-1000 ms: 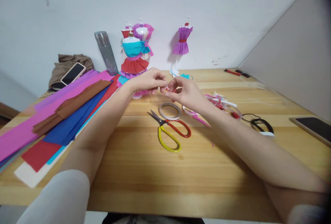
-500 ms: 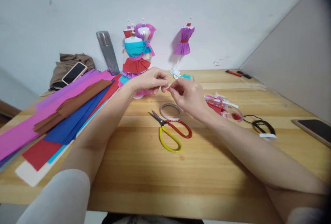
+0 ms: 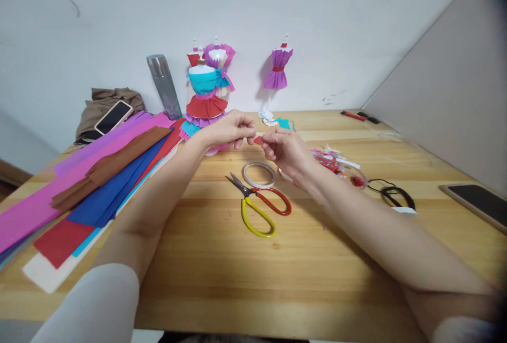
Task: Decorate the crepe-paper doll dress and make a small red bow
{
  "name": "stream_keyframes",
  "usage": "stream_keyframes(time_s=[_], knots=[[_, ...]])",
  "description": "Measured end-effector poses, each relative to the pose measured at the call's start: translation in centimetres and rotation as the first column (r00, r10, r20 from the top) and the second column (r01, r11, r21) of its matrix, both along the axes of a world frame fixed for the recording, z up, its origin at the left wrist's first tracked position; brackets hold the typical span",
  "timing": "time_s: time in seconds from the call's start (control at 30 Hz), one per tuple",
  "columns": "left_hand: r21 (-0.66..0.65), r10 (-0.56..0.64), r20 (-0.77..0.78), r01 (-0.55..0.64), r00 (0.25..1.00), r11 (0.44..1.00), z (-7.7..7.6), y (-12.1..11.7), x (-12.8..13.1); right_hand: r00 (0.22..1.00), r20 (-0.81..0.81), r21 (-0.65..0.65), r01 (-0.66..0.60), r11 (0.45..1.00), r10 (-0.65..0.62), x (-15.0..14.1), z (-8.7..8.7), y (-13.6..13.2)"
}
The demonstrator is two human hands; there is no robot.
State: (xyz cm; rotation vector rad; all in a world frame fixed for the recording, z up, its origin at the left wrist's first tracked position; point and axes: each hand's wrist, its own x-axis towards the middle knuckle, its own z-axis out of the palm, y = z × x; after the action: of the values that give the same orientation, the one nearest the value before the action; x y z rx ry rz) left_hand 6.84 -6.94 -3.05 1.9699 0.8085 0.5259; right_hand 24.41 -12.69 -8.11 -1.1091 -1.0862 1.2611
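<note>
Clock centred between the hands, 12 toward the wall. Going left to right from my end.

Strip stack [image 3: 119, 197] at 8 to 9, fanned, long axis about 8 to 2, left forearm beside it. Dressed mini mannequins [image 3: 207, 105] at 10 to 11, just beyond the left hand [image 3: 233, 127]; that's the tight side.

Left hand: fingertips pinching the left end of a small red piece [image 3: 258, 140], up off the worktop [image 3: 206, 279]. It sits dead centre, spanning the gap between the hands. Long axis reads roughly 9 to 3, but fingers cover most of it, so I can't call its full length.

Scissors [image 3: 247, 192] at 6, blades part open, tips toward 10. Tape roll [image 3: 259, 175] flat, between scissors and hands.

Right hand [image 3: 285, 147]: thumb and fingers pinching the piece's right end. Neither hand is nearer; I read it as a shared hold. Purple-dressed mannequin [image 3: 279, 69] past them at 12 to 1. Scrap pile [image 3: 335, 163] at 3 to 4, beside the right forearm.

Front edge well off at 6; I'd judge most room that way, past the scissors.
</note>
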Motion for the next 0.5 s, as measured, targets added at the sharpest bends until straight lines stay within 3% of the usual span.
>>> stream_keyframes(time_s=[0.33,0.43,0.5], knots=[[0.087,0.193,-0.162,-0.180,0.968,0.980,1.1,-1.8,0.2,0.987,-0.155,-0.076,0.018,0.997,-0.030,-0.8,-0.2,0.1],[0.194,0.242,-0.229,-0.199,0.943,0.961,2.0,-2.9,0.2,0.982,-0.188,-0.085,0.004,0.996,-0.020,-0.8,-0.1,0.1],[0.331,0.312,-0.229,-0.228,0.922,0.916,3.2,-3.8,-0.2,0.978,-0.204,-0.099,0.028,0.995,-0.047,-0.6,-0.1,0.2]])
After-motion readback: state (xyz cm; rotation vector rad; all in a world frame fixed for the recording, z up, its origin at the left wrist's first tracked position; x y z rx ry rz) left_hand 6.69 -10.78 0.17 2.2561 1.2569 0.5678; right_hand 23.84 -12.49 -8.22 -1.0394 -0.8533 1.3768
